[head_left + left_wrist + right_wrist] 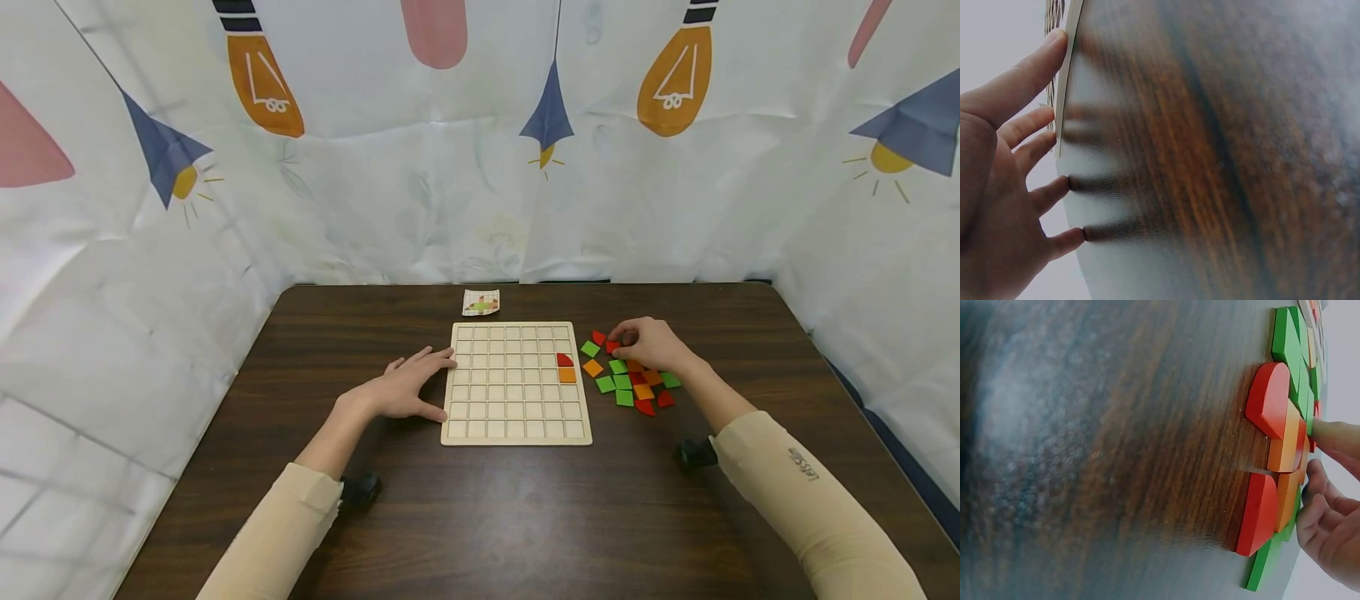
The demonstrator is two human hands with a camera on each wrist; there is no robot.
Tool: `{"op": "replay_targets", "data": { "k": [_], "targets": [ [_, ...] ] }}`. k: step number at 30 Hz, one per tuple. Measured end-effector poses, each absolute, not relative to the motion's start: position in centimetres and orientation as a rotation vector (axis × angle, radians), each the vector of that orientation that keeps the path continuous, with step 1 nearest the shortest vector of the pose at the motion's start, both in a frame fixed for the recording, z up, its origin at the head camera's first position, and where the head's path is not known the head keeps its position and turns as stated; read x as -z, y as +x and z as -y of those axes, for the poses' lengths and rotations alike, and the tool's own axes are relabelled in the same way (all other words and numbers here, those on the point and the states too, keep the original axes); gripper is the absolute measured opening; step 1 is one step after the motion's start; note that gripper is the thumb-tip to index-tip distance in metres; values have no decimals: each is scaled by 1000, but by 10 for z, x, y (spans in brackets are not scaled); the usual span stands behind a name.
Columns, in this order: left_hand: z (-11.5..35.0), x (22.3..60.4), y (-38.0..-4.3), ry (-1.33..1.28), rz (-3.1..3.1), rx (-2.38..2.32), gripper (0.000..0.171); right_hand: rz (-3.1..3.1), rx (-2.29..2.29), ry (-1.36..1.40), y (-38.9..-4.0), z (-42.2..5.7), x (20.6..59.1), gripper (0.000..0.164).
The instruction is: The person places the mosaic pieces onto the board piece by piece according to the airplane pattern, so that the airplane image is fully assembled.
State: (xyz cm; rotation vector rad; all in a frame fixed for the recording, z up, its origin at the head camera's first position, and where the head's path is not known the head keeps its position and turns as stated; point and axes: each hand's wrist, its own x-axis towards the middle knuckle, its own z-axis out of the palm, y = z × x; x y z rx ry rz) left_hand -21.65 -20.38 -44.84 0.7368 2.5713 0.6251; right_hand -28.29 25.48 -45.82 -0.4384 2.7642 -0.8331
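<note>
A pale wooden grid board (517, 440) lies flat on the dark table. In its right-hand column sit a red rounded tile (565, 360) and, just below it, an orange square tile (567, 375). My left hand (405, 385), fingers spread, touches the board's left edge with thumb and fingertips; the left wrist view shows the thumb (1038, 65) against the rim. Over the loose tiles right of the board, my right hand (651, 343) pinches a small red tile (612, 347) between thumb and forefinger. In the right wrist view its fingertips are partly behind other tiles.
Loose green tiles (622, 382), orange tiles (643, 392) and red tiles (665, 399) lie bunched beside the board, some overlapping. A small pattern card (481, 302) lies behind the board. Printed cloth (480, 192) hangs behind the table (480, 517).
</note>
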Motion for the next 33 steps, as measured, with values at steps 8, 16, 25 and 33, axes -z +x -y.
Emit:
{"op": "replay_targets", "data": {
  "k": [8,16,25,33],
  "targets": [
    [203,447,-215,739,-2566,-634,87,-2764,834,-428,-281,-252,459,20],
    [204,447,-215,752,-2567,-643,87,-2771,848,-428,-281,-251,458,19],
    [205,449,-217,752,-2572,-644,87,-2771,851,-420,-280,-251,458,20],
    [205,449,-216,742,-2570,-643,87,-2801,808,-477,-278,-250,459,20]
  ]
}}
